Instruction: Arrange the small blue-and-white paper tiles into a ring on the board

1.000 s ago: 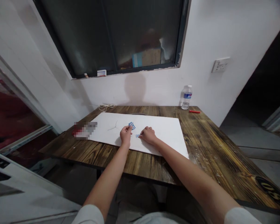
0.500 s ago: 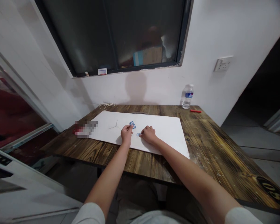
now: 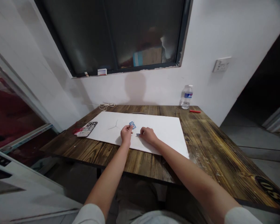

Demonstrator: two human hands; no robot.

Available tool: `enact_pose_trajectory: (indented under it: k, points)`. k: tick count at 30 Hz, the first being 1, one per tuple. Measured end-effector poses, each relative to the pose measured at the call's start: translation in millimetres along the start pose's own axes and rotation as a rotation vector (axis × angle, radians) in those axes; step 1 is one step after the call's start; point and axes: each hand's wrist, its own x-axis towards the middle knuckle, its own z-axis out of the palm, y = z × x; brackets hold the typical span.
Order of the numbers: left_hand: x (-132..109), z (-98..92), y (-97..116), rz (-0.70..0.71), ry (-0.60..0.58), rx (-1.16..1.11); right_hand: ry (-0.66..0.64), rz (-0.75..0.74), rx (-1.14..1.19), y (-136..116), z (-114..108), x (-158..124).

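Note:
My left hand is closed in a pinch on a small flat blue piece with pale openings, like a little plastic frame, held just above a white board. Close by on the right, my right hand has its fingers curled together, palm down. A second, smaller blue piece pokes out at its fingertips, low over the board; the rest of it is hidden by the fingers. To the left of my hands, thin dark wire-like strands lie on the board.
At the board's left edge lies a dark-rimmed patterned flat object, beside something red. Along the back of the wooden table are a coiled pale cord, a water bottle and a red pen-like stick.
My right fingers have shifted slightly, and the small blue piece at their tips looks darker and more tilted. The left hand keeps its hold, nearly still.

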Motion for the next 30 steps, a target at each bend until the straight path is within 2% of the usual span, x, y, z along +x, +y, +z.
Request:
enact_pose_trajectory:
  k: [4,9,13,17,21,24,30]
  points:
    - [0,-0.3,1,-0.015,0.013,0.005,0.103,0.003,0.166,10,-3,4]
    - [0,-0.1,1,-0.035,-0.008,0.019,0.092,0.035,0.217,17,-22,5]
    - [-3,2.1,4,-0.058,-0.051,0.024,0.089,0.093,0.304,18,-43,-8]
    - [-11,6.1,12,-0.063,-0.157,-0.003,0.117,0.23,0.63,20,-57,-26]
    - [-22,10.8,18,-0.034,-0.301,-0.032,0.145,0.317,0.932,23,-61,-42]
    - [-29,14.0,20,-0.034,-0.393,-0.049,0.177,0.339,1.02,22,-62,-47]
    - [-35,16.7,25,-0.033,-0.494,-0.024,0.165,0.251,1.006,17,-63,-47]
